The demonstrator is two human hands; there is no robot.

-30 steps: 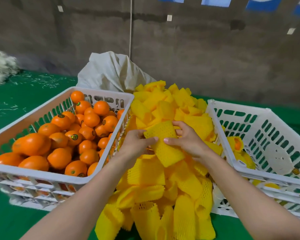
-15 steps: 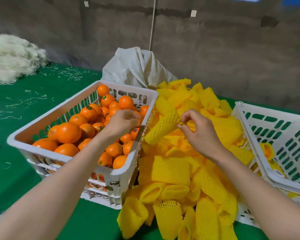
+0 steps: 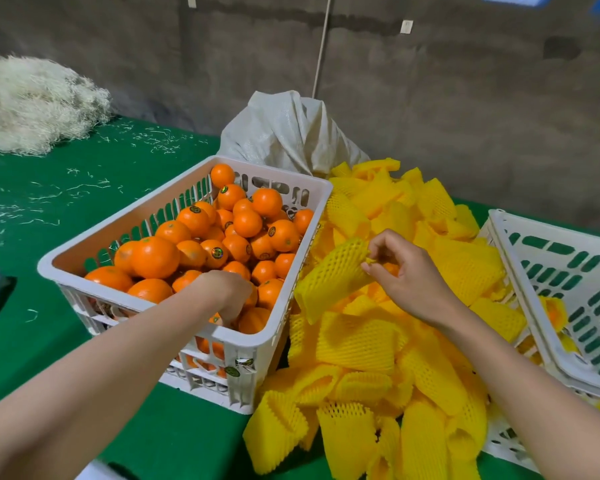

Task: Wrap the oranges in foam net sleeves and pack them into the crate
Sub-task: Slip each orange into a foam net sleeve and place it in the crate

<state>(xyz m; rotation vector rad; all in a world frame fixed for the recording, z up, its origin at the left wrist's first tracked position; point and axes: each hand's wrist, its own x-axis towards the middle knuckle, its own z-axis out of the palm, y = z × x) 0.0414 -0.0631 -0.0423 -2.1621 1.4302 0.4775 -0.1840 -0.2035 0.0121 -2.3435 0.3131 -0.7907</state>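
Left hand (image 3: 222,296): has gone lower into the near corner of the left crate (image 3: 129,211), fingers down among the oranges (image 3: 246,223); whether it grips one, I cannot tell.
Right hand (image 3: 409,275): still pinches one sleeve (image 3: 333,275) by its end, above the sleeve pile (image 3: 361,341).
Right crate (image 3: 513,259): one wrapped orange (image 3: 555,311) lies inside.

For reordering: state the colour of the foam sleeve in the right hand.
Yellow foam sleeve, clearest in head view.

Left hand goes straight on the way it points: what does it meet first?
The left hand points down at an orange in the crate's near corner; it may already touch it.
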